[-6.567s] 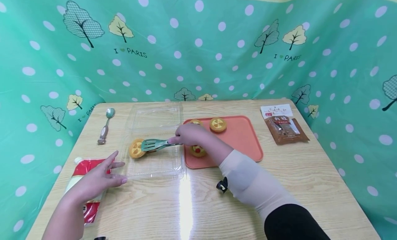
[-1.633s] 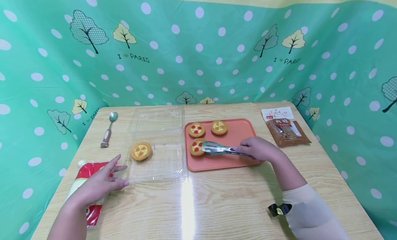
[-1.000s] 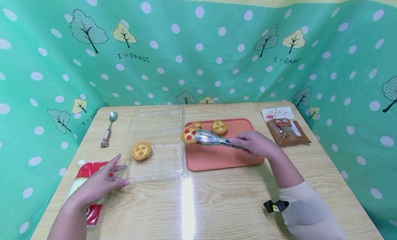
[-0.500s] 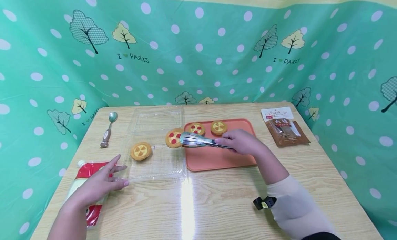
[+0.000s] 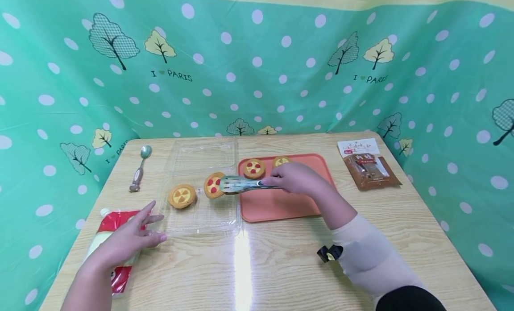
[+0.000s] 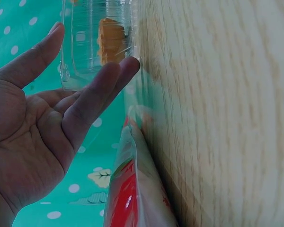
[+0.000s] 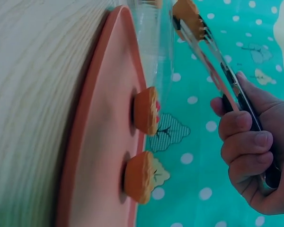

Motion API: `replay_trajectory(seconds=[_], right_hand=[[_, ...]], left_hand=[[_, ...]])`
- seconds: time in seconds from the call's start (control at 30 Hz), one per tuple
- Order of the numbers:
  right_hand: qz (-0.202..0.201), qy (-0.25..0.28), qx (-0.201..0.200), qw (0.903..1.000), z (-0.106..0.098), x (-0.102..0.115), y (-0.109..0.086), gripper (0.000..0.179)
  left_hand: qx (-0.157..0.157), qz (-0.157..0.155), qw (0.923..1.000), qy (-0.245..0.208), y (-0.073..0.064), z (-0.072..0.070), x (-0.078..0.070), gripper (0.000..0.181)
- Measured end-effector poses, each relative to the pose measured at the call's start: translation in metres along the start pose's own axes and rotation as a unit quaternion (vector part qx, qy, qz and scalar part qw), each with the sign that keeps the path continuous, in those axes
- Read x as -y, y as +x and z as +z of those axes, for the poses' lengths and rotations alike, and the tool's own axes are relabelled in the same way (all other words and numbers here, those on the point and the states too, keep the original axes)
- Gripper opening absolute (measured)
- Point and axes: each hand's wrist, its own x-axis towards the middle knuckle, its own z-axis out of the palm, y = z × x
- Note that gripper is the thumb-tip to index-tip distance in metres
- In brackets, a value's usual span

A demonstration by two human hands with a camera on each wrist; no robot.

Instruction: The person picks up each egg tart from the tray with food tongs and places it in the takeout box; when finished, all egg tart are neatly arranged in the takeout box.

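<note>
My right hand (image 5: 299, 179) grips metal food tongs (image 5: 245, 184), fingers curled round the handle in the right wrist view. The tongs pinch an egg tart with red spots (image 5: 214, 185), raised over the base of a clear plastic clamshell box (image 5: 213, 217). Inside that base, at its left, sits a tart with a yellow wedge pattern (image 5: 182, 196). Two more tarts stay on the pink tray: a red-spotted one (image 5: 254, 168) and a yellow one (image 5: 281, 161), partly behind my hand. My left hand (image 5: 130, 235) is spread beside the box's left edge, above a red-and-white pouch (image 5: 120, 275), holding nothing.
The pink tray (image 5: 277, 208) lies right of the box, whose open lid (image 5: 205, 155) leans back behind it. A spoon (image 5: 138, 168) lies at the far left. A brown packet (image 5: 369, 168) is at the far right. Patterned cloth (image 5: 257, 79) encloses the back and sides.
My right hand has lifted the red-spotted tart off the tray's front left with the tongs and carried it left over the box. The left hand has hardly moved.
</note>
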Motion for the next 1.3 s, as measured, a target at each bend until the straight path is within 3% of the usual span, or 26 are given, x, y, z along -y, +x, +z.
replay_trajectory(seconds=[0.27,0.5,0.77,0.93,1.07,1.3], right_hand=[[-0.009,-0.093,-0.018,0.9955,0.0,0.021,0.003,0.047],[-0.021,-0.185,-0.056,0.9809,0.003,0.035,-0.006,0.052],[0.02,-0.22,-0.076,0.9724,0.0,0.048,-0.016,0.048],[-0.035,-0.276,-0.093,0.956,0.008,0.051,-0.016,0.047],[-0.092,-0.279,-0.099,0.9508,0.02,0.055,-0.012,0.047],[-0.093,-0.284,-0.092,0.9499,0.033,0.058,-0.006,0.042]], left_hand=[[-0.008,0.014,0.9998,0.01,-0.001,0.001,-0.001,0.108],[-0.004,0.005,1.0,0.006,0.0,0.0,0.0,0.109],[-0.008,0.009,0.9999,0.009,0.0,0.0,0.001,0.108],[-0.009,0.007,0.9999,0.009,0.001,-0.001,0.001,0.109],[-0.006,0.007,0.9999,0.006,0.0,-0.001,0.001,0.109],[-0.004,0.007,1.0,0.001,0.0,0.001,0.003,0.109]])
